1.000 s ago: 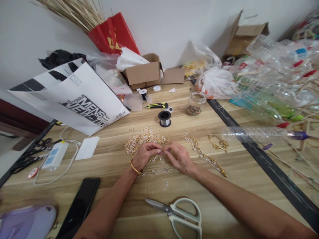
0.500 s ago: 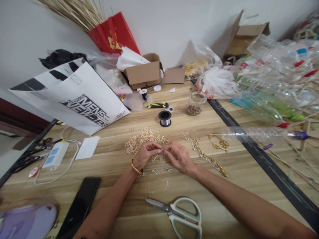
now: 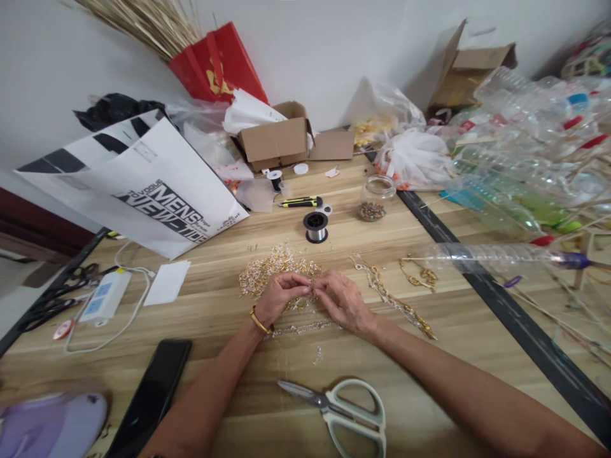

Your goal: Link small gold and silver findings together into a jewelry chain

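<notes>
My left hand (image 3: 285,291), with a gold bracelet (image 3: 260,320) at its wrist, has thumb and fingertips pinched together. Its tips meet those of my right hand (image 3: 344,301), which is pinched too. Whatever they hold between them is too small to make out. Under and behind the hands spreads a heap of gold and clear beads (image 3: 272,266). A beaded strand (image 3: 303,328) lies just in front of them. Further right on the table are gold and silver chains (image 3: 389,291). A spool of fine wire (image 3: 316,228) stands behind the heap.
Large scissors (image 3: 344,407) lie near the front edge, a black phone (image 3: 150,394) to their left. At the back are a utility knife (image 3: 300,202), a jar of beads (image 3: 375,198) and a cardboard box (image 3: 274,141). Plastic bottles (image 3: 515,146) crowd the right; a white paper bag (image 3: 157,191) leans left.
Almost nothing differs. Both hands stay pinched together over the beads in the same place, and the view has shifted very slightly.
</notes>
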A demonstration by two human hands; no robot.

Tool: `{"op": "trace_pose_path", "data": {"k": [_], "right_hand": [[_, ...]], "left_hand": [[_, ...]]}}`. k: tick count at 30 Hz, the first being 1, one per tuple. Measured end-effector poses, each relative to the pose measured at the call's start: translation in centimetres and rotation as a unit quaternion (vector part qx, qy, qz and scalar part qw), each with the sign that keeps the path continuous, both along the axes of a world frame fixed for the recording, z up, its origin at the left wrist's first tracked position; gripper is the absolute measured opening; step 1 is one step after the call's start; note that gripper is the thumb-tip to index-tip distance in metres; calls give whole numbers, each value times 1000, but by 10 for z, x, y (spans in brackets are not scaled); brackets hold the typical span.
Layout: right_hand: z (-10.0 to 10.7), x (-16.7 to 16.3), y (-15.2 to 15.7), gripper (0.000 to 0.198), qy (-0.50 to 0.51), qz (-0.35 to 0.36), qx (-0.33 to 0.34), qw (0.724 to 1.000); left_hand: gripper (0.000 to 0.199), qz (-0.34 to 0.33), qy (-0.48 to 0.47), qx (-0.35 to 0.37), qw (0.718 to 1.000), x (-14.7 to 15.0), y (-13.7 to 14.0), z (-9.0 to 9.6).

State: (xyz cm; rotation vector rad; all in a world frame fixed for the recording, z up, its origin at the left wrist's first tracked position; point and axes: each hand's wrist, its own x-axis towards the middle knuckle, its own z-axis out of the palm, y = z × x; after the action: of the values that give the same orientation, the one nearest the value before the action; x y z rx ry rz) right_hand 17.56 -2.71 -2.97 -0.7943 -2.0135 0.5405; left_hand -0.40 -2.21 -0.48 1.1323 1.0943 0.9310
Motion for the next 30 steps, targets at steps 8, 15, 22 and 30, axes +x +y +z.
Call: {"op": "trace_pose_path", "data": {"k": [8, 15, 22, 30], "right_hand": [[0, 0, 0, 6, 0, -4, 4, 1000], [0, 0, 0, 6, -4, -6, 1, 1000], [-1, 0, 0, 7, -5, -9, 4, 1000], [-2, 0, 0, 7, -8, -10, 2, 1000]], "left_hand": [[20, -6, 1, 4, 1000, 0, 0, -1], [19, -9, -2, 8, 1000, -2, 1, -3], [16, -7, -4, 9, 1000, -2, 0, -3], [17, -13, -2, 16, 1000, -1, 0, -3]]}}
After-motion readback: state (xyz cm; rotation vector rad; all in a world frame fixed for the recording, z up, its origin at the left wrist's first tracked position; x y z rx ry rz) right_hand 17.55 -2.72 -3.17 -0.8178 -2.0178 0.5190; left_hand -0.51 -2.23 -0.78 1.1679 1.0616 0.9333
